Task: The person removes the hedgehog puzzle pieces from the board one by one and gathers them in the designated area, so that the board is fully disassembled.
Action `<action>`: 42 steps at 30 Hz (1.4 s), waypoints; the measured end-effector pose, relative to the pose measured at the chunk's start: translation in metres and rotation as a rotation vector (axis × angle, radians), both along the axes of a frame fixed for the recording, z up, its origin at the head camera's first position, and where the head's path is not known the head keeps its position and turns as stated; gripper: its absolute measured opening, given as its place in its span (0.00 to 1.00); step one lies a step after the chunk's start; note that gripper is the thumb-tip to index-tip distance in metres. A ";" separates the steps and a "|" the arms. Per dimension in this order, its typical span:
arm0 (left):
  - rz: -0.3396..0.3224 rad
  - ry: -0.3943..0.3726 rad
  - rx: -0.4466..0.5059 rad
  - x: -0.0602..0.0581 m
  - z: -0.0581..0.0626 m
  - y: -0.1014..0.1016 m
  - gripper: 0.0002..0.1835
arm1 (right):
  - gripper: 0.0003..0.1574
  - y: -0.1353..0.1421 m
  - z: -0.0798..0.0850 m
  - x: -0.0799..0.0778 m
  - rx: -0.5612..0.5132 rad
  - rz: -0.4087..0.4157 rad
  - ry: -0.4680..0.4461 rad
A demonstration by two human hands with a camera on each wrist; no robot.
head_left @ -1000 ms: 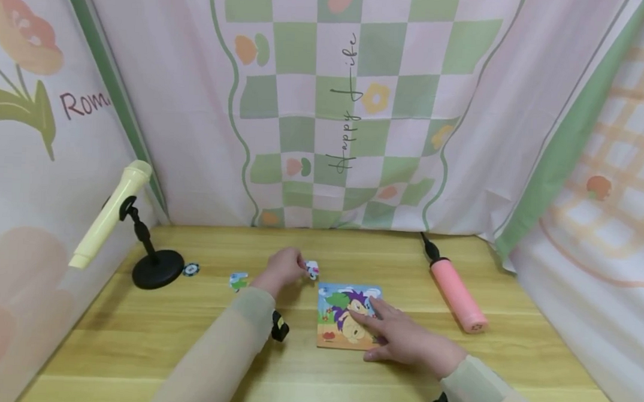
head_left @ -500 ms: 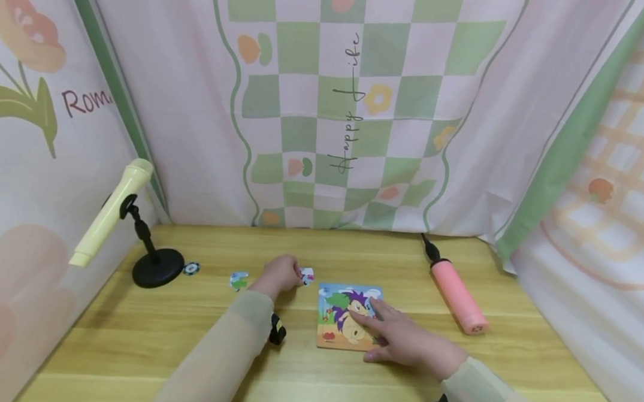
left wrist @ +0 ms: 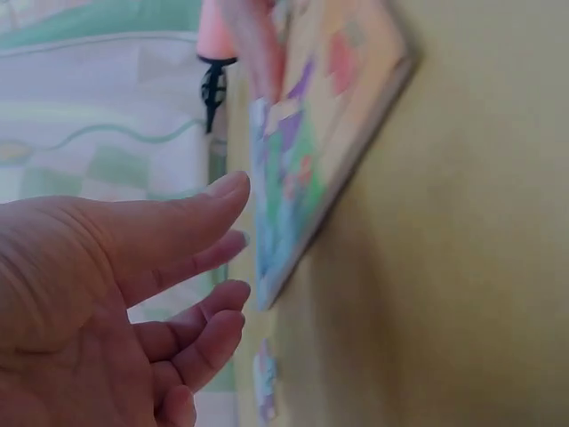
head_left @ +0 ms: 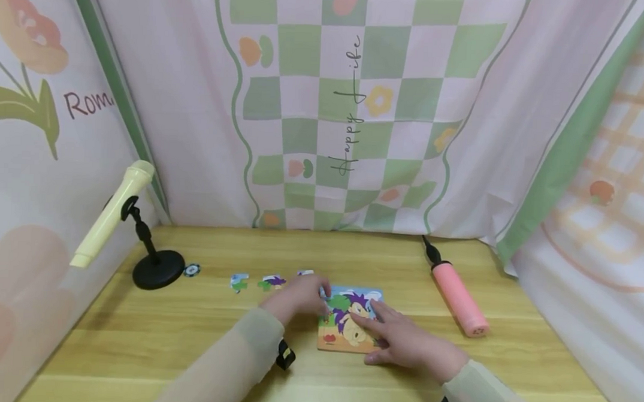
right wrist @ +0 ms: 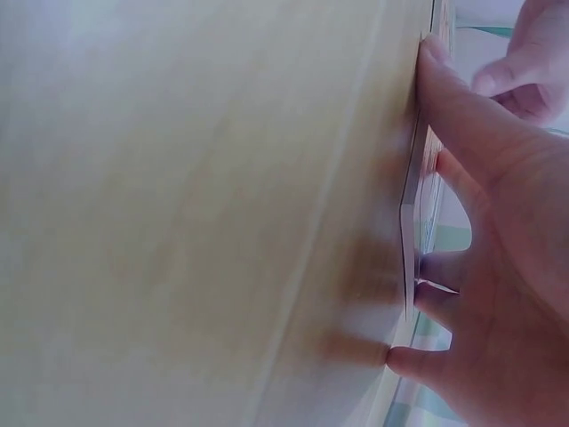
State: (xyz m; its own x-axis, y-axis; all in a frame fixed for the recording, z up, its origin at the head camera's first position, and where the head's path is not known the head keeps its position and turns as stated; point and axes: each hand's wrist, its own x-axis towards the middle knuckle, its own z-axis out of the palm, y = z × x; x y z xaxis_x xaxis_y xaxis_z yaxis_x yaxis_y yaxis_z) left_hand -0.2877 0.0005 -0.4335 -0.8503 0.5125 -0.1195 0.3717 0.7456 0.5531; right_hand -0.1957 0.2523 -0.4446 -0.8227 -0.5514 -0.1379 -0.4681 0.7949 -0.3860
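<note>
A square jigsaw puzzle board (head_left: 345, 345) with a purple-haired cartoon character lies on the table. My right hand (head_left: 410, 337) rests on its right side, fingers spread over the picture and thumb at the near edge. My left hand (head_left: 303, 296) is over the board's upper left corner. In the left wrist view its thumb and fingers stand apart with nothing between them. Just behind that hand lies a puzzle piece (head_left: 305, 273), partly hidden. To its left are a green and purple puzzle piece (head_left: 271, 281) and a blue and green puzzle piece (head_left: 239, 282).
A cream microphone (head_left: 113, 213) on a black stand (head_left: 159, 269) occupies the table's left end, beside a small round chip (head_left: 192, 270). At the right lies a pink hand pump (head_left: 460, 300) with a black nozzle. Printed curtains (head_left: 379, 125) enclose the table.
My left hand has let go of the puzzle piece after drawing it nearer and left, then come right and forward to the board. Another piece is uncovered. My right hand stays put.
</note>
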 end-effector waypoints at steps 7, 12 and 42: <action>0.020 0.045 -0.011 0.005 -0.019 0.006 0.16 | 0.50 0.001 0.001 0.002 -0.004 0.000 -0.006; 0.041 0.041 -0.027 0.008 -0.019 0.009 0.16 | 0.50 0.002 -0.002 0.001 -0.005 -0.007 -0.006; 0.052 -0.086 0.199 0.006 -0.017 0.006 0.11 | 0.51 0.000 0.000 0.001 -0.004 0.000 -0.004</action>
State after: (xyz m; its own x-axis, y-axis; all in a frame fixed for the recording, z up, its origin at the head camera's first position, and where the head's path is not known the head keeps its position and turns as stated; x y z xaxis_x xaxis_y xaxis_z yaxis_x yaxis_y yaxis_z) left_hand -0.2812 0.0067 -0.4509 -0.8671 0.4893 -0.0935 0.2811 0.6356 0.7190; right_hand -0.1947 0.2526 -0.4451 -0.8224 -0.5517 -0.1390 -0.4661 0.7934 -0.3914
